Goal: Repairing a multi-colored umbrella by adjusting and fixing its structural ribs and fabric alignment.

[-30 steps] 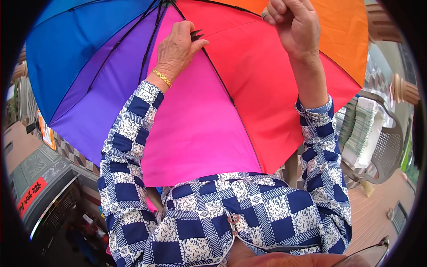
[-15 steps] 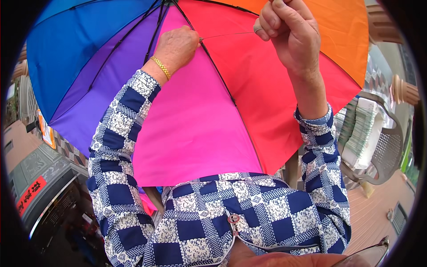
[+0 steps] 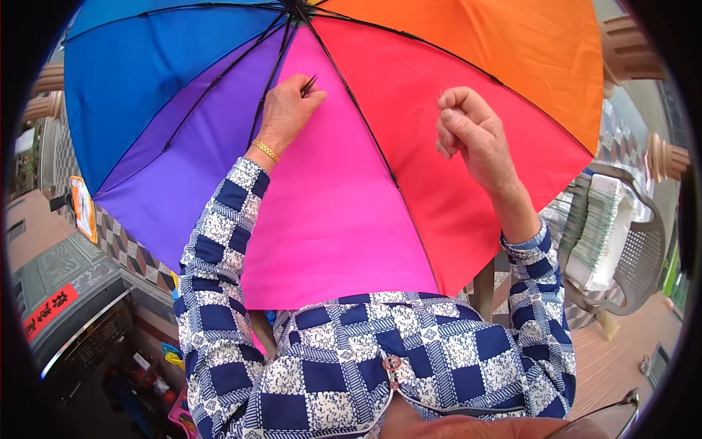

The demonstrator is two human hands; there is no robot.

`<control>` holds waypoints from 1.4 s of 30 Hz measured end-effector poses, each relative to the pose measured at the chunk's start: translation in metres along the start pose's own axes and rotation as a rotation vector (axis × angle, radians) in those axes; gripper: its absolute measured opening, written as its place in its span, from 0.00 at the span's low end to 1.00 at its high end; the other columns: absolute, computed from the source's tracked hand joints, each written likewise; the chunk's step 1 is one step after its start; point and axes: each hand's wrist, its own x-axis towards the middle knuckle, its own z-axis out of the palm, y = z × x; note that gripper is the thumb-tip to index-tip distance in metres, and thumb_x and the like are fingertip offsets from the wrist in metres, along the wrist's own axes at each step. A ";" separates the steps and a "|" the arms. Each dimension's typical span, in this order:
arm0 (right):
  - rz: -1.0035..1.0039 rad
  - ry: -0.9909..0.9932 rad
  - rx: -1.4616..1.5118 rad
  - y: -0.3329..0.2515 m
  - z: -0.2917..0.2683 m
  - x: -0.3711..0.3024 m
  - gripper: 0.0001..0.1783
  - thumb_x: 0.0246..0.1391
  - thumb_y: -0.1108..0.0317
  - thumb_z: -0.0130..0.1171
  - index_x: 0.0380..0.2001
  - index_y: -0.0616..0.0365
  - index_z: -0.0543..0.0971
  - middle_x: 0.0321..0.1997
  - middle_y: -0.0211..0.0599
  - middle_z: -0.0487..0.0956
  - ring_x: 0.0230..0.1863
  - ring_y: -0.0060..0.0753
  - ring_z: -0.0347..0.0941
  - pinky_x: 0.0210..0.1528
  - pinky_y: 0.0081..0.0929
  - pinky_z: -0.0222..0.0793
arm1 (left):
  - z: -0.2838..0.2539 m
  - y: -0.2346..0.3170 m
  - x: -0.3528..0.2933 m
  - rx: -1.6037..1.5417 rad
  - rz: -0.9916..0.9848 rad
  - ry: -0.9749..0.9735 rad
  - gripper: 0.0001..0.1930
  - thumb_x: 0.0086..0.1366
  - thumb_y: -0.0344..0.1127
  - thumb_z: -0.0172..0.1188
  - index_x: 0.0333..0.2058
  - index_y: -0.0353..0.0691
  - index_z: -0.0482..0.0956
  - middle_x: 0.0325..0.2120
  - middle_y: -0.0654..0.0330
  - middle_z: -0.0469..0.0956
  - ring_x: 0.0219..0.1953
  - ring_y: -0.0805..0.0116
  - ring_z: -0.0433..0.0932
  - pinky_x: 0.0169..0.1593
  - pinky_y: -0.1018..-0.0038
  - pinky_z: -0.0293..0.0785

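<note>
A large open umbrella (image 3: pixel 329 241) spreads in front of me, its inner side showing blue, purple, pink, red and orange panels. Over the pink panel, my left hand (image 3: pixel 287 110) is closed on a small dark pointed tool (image 3: pixel 308 85) that looks like thread snips; its two thin tips stick out past the fingers. My right hand (image 3: pixel 472 135) hovers over the red panel, thumb and forefinger pinched together. A thin needle-like sliver (image 3: pixel 440 95) shows at those fingertips. Between the hands runs a black umbrella rib (image 3: pixel 352 95), with neither hand touching it.
Black ribs meet at the hub (image 3: pixel 296 10) at the top. To the right, a plastic chair (image 3: pixel 643 249) carries stacked white and greenish bundles (image 3: pixel 601 230). A dark cabinet-like thing (image 3: pixel 88 329) with a red paper strip (image 3: pixel 50 311) stands at the lower left.
My left hand has left the rib and now shows the dark pointed tips. The right hand has come lower. The thread stretched between rib and right hand no longer shows. The umbrella sits lower in view.
</note>
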 end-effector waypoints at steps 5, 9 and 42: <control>0.226 -0.013 -0.296 0.007 -0.003 -0.057 0.06 0.55 0.71 0.50 0.36 0.60 0.69 0.23 0.22 0.66 0.22 0.12 0.61 0.24 0.11 0.57 | -0.029 -0.031 -0.046 -0.083 -0.114 0.130 0.10 0.52 0.36 0.62 0.24 0.34 0.74 0.20 0.55 0.75 0.25 0.63 0.75 0.31 0.70 0.71; 0.253 -0.049 -0.406 0.011 0.005 -0.100 0.05 0.52 0.74 0.52 0.33 0.61 0.71 0.23 0.20 0.67 0.23 0.11 0.59 0.25 0.12 0.56 | -0.062 -0.081 -0.104 0.084 -0.124 0.241 0.09 0.53 0.35 0.62 0.26 0.35 0.74 0.21 0.58 0.74 0.25 0.66 0.72 0.31 0.71 0.70; -0.357 -0.009 -1.683 0.013 0.014 -0.205 0.05 0.43 0.73 0.55 0.20 0.56 0.69 0.19 0.41 0.72 0.23 0.46 0.72 0.24 0.40 0.66 | -0.030 -0.086 -0.175 -0.049 -0.132 0.101 0.10 0.51 0.33 0.60 0.30 0.32 0.74 0.21 0.51 0.77 0.24 0.60 0.78 0.30 0.68 0.72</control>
